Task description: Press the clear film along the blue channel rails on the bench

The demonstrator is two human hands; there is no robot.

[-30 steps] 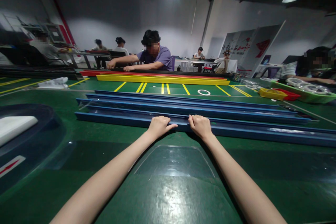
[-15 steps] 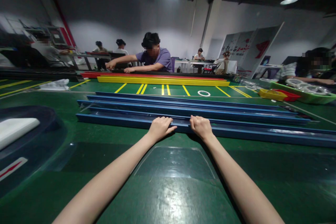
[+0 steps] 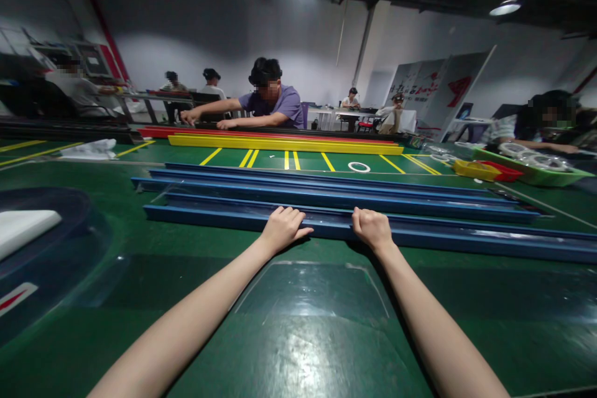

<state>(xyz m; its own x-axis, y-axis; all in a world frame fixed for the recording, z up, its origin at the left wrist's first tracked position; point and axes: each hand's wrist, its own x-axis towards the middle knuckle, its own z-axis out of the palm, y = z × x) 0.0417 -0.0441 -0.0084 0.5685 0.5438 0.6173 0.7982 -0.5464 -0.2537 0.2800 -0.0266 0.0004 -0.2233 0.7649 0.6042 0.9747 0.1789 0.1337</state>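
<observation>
Two long blue channels [image 3: 280, 189] lie side by side across the green table, and a third blue channel [image 3: 209, 216] lies nearest me. My left hand [image 3: 284, 228] has its fingers curled over this front channel's near wall, with the thumb stretched out to the right along its outer face. To the right, my right hand [image 3: 373, 227] is closed over the same wall, its thumb hidden. The channel's left end shows. Its right part runs to the frame's edge.
Yellow and red channels [image 3: 284, 143] lie farther back, before a co-worker [image 3: 275, 99] in a purple shirt. A white ring [image 3: 359, 167] rests behind the blue channels. Right are a yellow tray [image 3: 473, 169] and a green tray [image 3: 555, 175]; left, a dark rounded object [image 3: 79, 224].
The front blue channel has slid to the right relative to the two behind it. My right hand has moved right with it, widening the gap between my hands. The left hand stays nearly in place.
</observation>
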